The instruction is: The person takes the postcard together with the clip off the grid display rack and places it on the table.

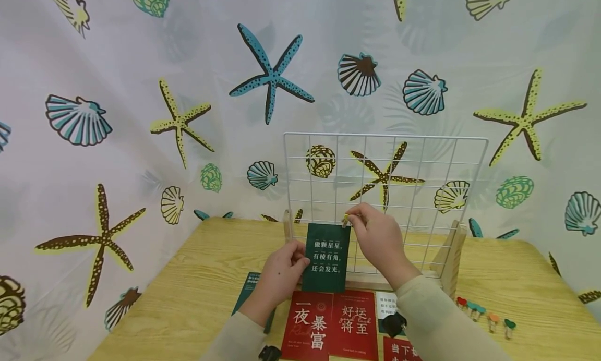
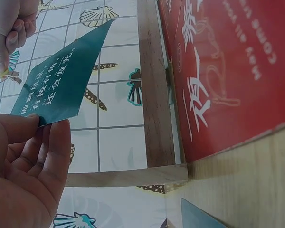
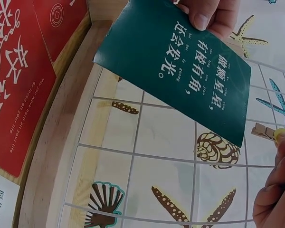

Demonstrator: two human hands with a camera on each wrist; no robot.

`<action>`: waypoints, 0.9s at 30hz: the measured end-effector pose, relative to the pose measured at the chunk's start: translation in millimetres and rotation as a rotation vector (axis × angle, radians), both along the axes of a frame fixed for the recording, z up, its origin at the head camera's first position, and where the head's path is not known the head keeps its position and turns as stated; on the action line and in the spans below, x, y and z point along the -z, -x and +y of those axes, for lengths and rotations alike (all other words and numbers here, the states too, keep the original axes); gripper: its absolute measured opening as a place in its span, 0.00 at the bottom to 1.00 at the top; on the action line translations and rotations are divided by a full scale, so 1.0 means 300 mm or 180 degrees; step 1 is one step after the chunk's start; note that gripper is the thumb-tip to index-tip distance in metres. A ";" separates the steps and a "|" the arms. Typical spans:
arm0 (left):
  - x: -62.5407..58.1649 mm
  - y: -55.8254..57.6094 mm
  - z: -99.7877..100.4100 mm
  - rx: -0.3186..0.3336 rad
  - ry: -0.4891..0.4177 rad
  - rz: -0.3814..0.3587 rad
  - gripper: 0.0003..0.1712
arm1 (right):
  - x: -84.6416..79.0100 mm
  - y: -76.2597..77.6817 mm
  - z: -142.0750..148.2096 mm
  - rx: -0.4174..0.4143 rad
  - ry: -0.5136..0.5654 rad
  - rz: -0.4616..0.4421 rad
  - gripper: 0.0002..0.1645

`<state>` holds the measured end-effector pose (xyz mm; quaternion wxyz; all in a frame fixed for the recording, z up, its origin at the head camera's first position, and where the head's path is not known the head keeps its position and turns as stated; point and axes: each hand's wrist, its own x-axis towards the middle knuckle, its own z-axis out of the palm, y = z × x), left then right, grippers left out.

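A dark green card point(image 1: 327, 257) with white Chinese characters is held up in front of the white wire grid point(image 1: 408, 204). My left hand point(image 1: 283, 269) pinches its left edge between thumb and fingers. Close to the card's upper right corner, my right hand point(image 1: 377, 236) pinches a small wooden clothespin point(image 3: 264, 131) with a yellow decoration. In the right wrist view the clothespin is apart from the card, its tip pointing toward the card's corner. The left wrist view shows the green card point(image 2: 61, 83) tilted, with the left thumb on its face.
Red cards point(image 1: 307, 324) lie on the wooden table point(image 1: 188, 298) before the grid, beside a white card point(image 1: 386, 304) and another green card point(image 1: 249, 293). Several decorated clothespins point(image 1: 493, 319) lie at the right. Wooden feet point(image 1: 453, 259) support the grid; a patterned curtain hangs behind.
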<state>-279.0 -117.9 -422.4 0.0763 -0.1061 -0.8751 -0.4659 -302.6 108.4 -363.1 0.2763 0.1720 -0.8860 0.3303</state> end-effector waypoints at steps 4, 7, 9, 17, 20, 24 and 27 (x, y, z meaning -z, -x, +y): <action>-0.002 -0.002 -0.009 -0.0023 0.0048 0.0025 0.07 | -0.004 -0.005 0.002 -0.0013 0.0002 0.0045 0.06; -0.001 -0.005 -0.017 -0.0019 0.0065 0.0055 0.07 | -0.007 -0.009 0.007 -0.0035 0.0036 0.0018 0.07; -0.001 -0.009 -0.022 -0.0008 0.0047 0.0044 0.06 | -0.008 -0.014 0.014 -0.0049 0.0084 -0.0014 0.08; -0.014 -0.020 -0.052 -0.0004 0.0039 0.0004 0.07 | 0.000 -0.032 0.057 -0.0033 0.0165 -0.0146 0.13; -0.019 -0.026 -0.070 0.0010 0.0028 -0.0015 0.07 | 0.002 -0.045 0.074 -0.0014 0.0174 -0.0205 0.13; -0.022 -0.037 -0.095 0.0042 0.0002 -0.0019 0.07 | 0.005 -0.064 0.108 0.0008 0.0215 -0.0208 0.13; -0.021 -0.044 -0.114 0.0029 -0.0005 -0.0060 0.08 | 0.012 -0.076 0.140 0.0026 0.0220 -0.0212 0.13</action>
